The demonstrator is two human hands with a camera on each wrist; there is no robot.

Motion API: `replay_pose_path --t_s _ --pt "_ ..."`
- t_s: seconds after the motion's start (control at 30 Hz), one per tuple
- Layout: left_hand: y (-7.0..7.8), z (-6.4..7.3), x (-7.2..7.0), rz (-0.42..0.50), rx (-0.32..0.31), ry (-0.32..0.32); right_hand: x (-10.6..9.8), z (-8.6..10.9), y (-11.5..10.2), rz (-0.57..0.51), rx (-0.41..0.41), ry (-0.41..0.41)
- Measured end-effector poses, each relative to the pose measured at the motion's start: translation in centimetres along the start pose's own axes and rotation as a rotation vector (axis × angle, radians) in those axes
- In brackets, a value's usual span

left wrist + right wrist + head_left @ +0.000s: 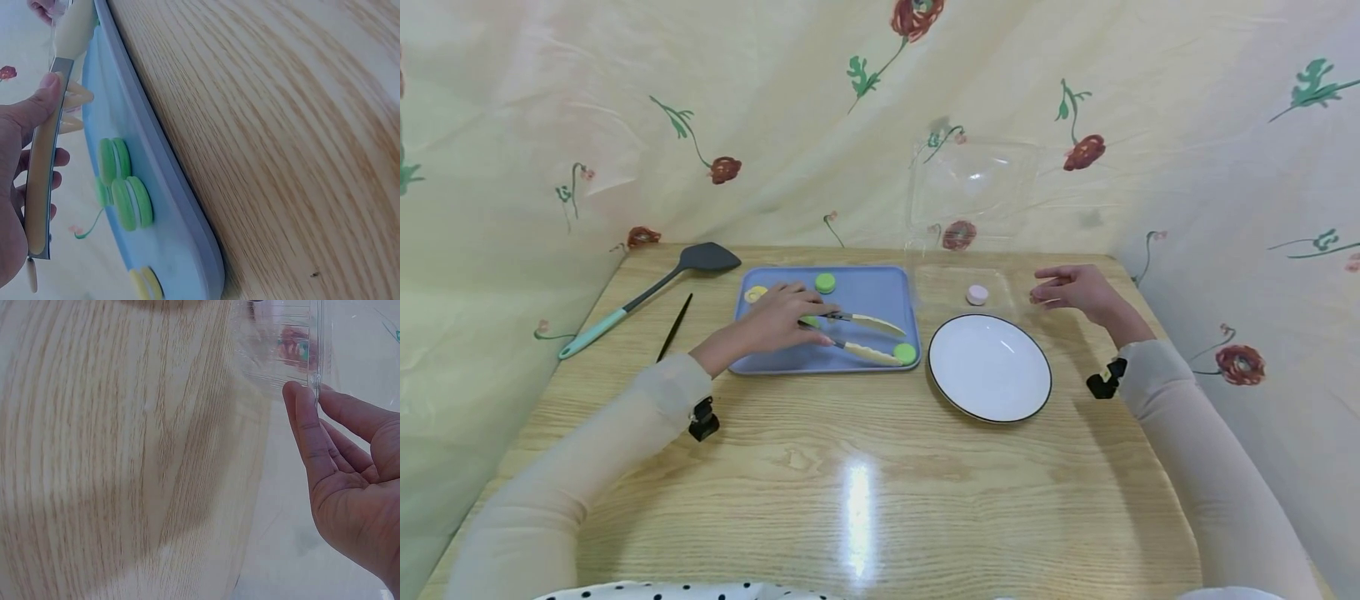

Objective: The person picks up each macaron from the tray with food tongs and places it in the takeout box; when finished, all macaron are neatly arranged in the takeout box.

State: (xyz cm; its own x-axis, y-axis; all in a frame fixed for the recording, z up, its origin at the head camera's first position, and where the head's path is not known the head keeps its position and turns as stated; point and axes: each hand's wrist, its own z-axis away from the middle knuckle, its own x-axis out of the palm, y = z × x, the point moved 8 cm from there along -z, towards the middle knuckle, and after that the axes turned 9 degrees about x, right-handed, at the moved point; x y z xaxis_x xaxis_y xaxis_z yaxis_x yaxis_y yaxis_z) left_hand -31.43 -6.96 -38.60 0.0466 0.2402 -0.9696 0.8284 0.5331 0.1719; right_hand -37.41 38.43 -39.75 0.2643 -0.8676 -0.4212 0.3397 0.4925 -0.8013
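Note:
My left hand (782, 318) holds a pair of tongs (44, 169) over the blue tray (865, 292), thumb along one arm. The tongs are spread, one tip right at a green macaron (905, 354) in the tray's near right corner. More green macarons (132, 203) and a yellow macaron (145, 284) lie on the tray's left part; the hand partly covers one green one. My right hand (1078, 292) pinches the rim of a clear plastic box (275, 369) between thumb and fingers. A pale pink macaron (977, 294) sits inside the box, whose lid stands raised behind.
A white plate (989, 367) with a dark rim stands right of the tray, in front of the box. To the left lie a spatula (651, 289) with a mint handle and a thin black stick (675, 327). A flowered cloth (820, 150) hangs behind the wooden table (790, 483).

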Motion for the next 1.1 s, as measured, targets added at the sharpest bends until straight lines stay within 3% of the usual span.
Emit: replay_pose_path --t_s 1.1 --pt "0.71 -0.79 -0.1 -0.056 -0.006 0.003 0.03 0.35 -0.2 0.025 -0.009 -0.01"
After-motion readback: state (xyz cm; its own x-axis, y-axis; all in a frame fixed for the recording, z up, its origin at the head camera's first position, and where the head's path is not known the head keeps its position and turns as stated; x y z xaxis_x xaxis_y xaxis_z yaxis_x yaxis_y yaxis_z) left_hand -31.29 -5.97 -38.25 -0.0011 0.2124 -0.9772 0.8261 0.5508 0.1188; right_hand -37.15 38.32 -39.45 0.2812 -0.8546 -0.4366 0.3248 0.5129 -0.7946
